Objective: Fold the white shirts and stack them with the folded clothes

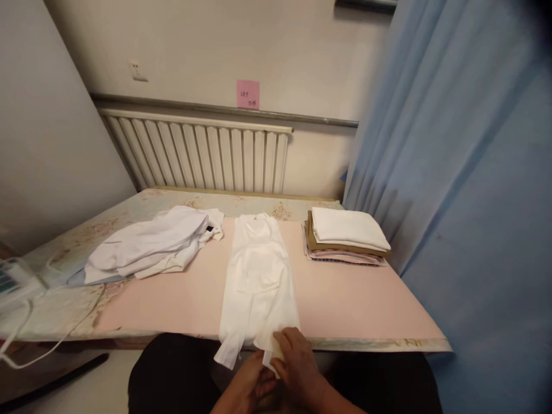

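Observation:
A white long-sleeved shirt (263, 270) lies lengthwise on the pink mat, its sides folded in and its sleeves pointing toward me. One cuff hangs over the bed's near edge at the left. My right hand (297, 356) pinches the other cuff between thumb and fingers, just past that edge. Close under it, my left hand (254, 379) is closed, with curled fingers at the same cuff; part of its grip is hidden behind the cloth and my right hand.
Left on the bed is a loose heap of white clothes (150, 241). A stack of folded cloths (349, 230), white on top, stands at the right. A white cord (56, 345) trails at the left. Beyond are a radiator (198, 149) and a blue curtain (452, 172).

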Available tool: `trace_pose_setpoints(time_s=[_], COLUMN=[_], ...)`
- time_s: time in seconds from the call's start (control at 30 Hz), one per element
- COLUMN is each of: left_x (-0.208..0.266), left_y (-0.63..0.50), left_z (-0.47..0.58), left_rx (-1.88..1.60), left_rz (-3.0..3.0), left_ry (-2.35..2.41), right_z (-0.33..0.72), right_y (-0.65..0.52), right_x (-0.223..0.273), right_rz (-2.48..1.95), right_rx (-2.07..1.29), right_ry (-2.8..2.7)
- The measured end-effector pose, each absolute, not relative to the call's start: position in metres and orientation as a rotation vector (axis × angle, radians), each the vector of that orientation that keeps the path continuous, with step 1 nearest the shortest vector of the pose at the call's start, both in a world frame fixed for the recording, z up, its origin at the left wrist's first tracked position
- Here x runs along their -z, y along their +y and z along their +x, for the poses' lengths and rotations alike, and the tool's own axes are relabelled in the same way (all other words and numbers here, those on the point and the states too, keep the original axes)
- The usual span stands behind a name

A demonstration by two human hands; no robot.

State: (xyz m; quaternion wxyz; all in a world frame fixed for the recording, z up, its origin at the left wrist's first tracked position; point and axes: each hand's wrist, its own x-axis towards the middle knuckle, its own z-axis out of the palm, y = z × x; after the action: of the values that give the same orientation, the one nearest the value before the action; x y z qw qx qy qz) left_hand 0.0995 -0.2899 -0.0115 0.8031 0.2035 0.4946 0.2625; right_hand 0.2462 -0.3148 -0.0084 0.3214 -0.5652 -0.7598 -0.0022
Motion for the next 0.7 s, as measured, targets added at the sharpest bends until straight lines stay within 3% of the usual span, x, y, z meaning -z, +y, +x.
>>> trace_pose_setpoints(time_s=[0.33, 0.57, 0.7], left_x=[0.002, 0.027, 0.031], left_y=[-0.289, -0.287, -0.290], left_z=[0.119, 0.105, 0.101], left_rx=[-0.591, -0.754, -0.683], left_rz=[0.596, 0.741, 0.715], left_ry=[0.949, 1.101, 1.179], right_z=[0.277, 0.305, 0.310], right_y=[-0.311, -0.333, -0.341], right_x=[0.003, 0.007, 0.016], right_rz=[-1.569, -1.722, -1.815], right_rx=[-0.018, -0.150, -0.236], right_ry=[-1.798, -1.632, -1.568])
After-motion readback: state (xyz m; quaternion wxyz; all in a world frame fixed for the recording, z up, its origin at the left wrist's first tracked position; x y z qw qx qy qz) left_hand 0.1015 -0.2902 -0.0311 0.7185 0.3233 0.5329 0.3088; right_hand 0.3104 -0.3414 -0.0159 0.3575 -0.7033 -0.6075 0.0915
